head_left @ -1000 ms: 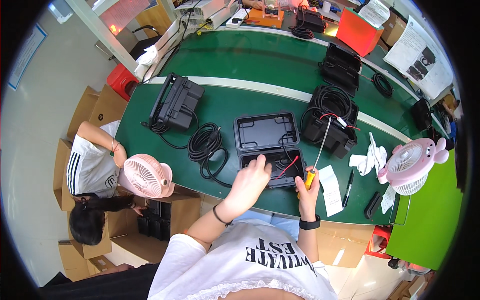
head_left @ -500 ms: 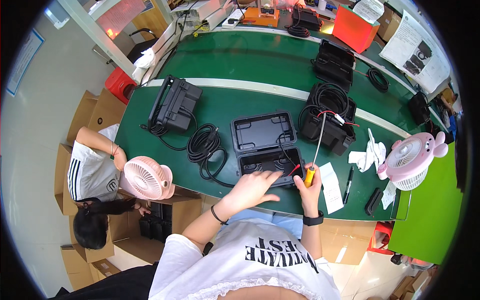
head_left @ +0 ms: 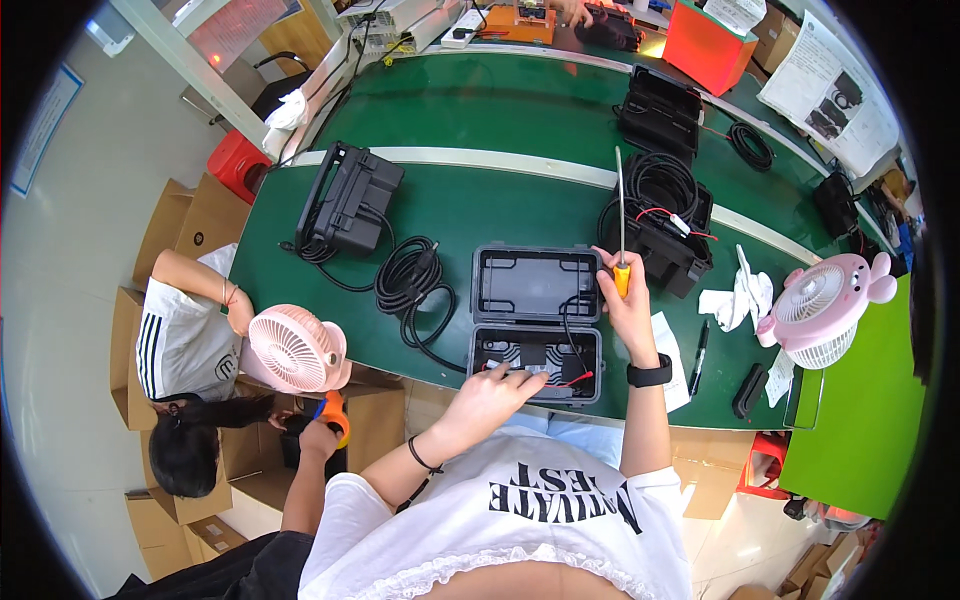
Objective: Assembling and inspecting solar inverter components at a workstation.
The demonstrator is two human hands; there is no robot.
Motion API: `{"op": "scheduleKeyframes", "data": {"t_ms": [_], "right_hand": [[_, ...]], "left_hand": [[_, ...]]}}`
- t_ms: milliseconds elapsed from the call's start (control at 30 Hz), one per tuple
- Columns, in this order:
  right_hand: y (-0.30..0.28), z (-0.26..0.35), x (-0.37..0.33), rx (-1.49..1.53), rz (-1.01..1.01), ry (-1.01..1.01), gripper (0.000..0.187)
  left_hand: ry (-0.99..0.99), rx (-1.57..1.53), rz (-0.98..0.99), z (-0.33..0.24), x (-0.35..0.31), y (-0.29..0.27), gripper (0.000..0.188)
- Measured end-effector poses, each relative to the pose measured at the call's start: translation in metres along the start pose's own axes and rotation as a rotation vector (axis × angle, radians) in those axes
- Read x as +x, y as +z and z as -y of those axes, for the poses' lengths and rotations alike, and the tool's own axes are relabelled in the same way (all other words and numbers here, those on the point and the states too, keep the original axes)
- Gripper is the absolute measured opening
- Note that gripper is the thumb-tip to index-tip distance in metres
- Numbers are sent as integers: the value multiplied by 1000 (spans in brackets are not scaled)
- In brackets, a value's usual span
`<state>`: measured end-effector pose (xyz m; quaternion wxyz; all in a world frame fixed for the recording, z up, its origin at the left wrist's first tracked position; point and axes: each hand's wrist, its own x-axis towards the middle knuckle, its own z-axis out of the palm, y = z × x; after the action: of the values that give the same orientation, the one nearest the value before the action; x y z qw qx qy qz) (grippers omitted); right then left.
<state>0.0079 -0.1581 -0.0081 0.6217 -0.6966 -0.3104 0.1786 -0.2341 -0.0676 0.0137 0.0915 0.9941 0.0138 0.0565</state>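
Since the earlier frame, the right grip [head_left: 628,310] has risen from the near corner of the open case to the right edge of its lid, carrying the screwdriver [head_left: 622,276] with it. The left grip [head_left: 490,402] now has its fingers over the case's base, and another person's hand [head_left: 320,438] has come in at the lower left with an orange tool [head_left: 333,412].

At the far left of the frame, a co-worker in a white shirt [head_left: 185,345] bends over a carton [head_left: 378,418]. Just beside that person's arm is a pink fan [head_left: 285,348]. On the green counter [head_left: 450,205], left of centre, stands a closed black case [head_left: 352,205], with a coiled cable [head_left: 408,278] to its right.

At centre lies the open case [head_left: 536,286], its lid toward the top of the frame and its base nearer the person. The left grip's fingers are partly bent at the base's near side, close to a red wire [head_left: 578,380]; I cannot tell whether they pinch anything. The right grip is closed around the screwdriver's yellow handle, shaft pointing up the frame.

Right of it sits a second case [head_left: 665,250] holding a cable coil. Farther right come a paper slip [head_left: 672,362], a pen [head_left: 699,358], a white cloth [head_left: 742,303] and a rabbit-eared fan [head_left: 820,305].
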Motion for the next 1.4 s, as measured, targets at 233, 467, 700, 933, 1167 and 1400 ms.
{"op": "scheduleKeyframes", "data": {"t_ms": [233, 467, 700, 933, 1167, 1400], "right_hand": [[4, 19, -8, 213, -51, -161, 29], [10, 43, -17, 197, -88, -209, 29], [2, 48, -19, -63, -141, -199, 27], [-10, 54, -32, -31, -110, -172, 28], [-14, 59, -40, -51, -97, -106, 28], [-10, 49, -21, 80, -61, -67, 30]], "left_hand": [[5, 47, 6, -7, -4, 5, 40], [5, 22, 73, 5, 9, -3, 43], [-41, -78, 112, 15, 26, -14, 45], [-86, -135, 139, 29, 40, -19, 46], [-117, -129, 56, 31, 63, -16, 44], [-124, -199, 64, 40, 71, -21, 43]]}}
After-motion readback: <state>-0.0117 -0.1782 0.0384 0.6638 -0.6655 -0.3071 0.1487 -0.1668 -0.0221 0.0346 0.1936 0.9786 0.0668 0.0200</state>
